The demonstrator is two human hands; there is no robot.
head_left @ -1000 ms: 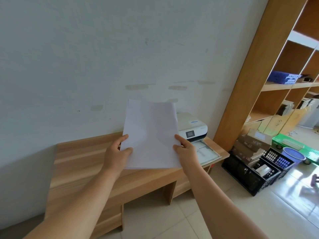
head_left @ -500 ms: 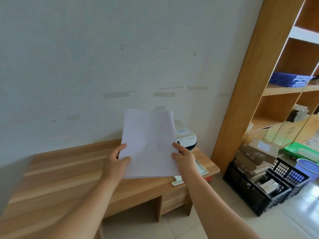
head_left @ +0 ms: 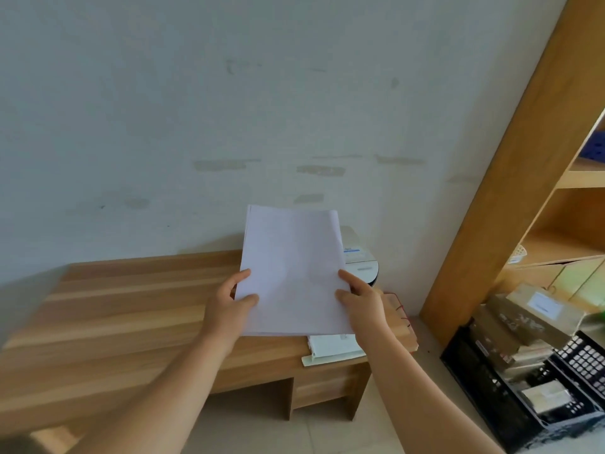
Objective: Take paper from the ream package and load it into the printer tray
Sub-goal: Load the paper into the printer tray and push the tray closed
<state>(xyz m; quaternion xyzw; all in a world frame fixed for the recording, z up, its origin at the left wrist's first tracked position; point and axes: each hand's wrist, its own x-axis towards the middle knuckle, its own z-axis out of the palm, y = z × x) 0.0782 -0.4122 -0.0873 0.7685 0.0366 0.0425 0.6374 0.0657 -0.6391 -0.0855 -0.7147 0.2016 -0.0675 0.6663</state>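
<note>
I hold a thin stack of white paper (head_left: 292, 270) upright in front of me with both hands. My left hand (head_left: 229, 306) grips its lower left edge, my right hand (head_left: 361, 301) its lower right edge. Behind the sheets, at the right end of the wooden desk (head_left: 124, 322), stands a white printer (head_left: 358, 257), mostly hidden by the paper. Its pale tray (head_left: 330, 348) sticks out over the desk's front edge below the stack. The ream package is not in view.
A tall wooden shelf unit (head_left: 510, 178) rises at the right. On the floor beside it stands a black crate (head_left: 510, 398) filled with boxes and a calculator. A red cord (head_left: 401, 309) lies on the desk's right end. A plain wall is behind.
The view has swung right and closer to the desk. The stack, still held in both hands, now sits lower in front of the printer, and the tray shows below it.
</note>
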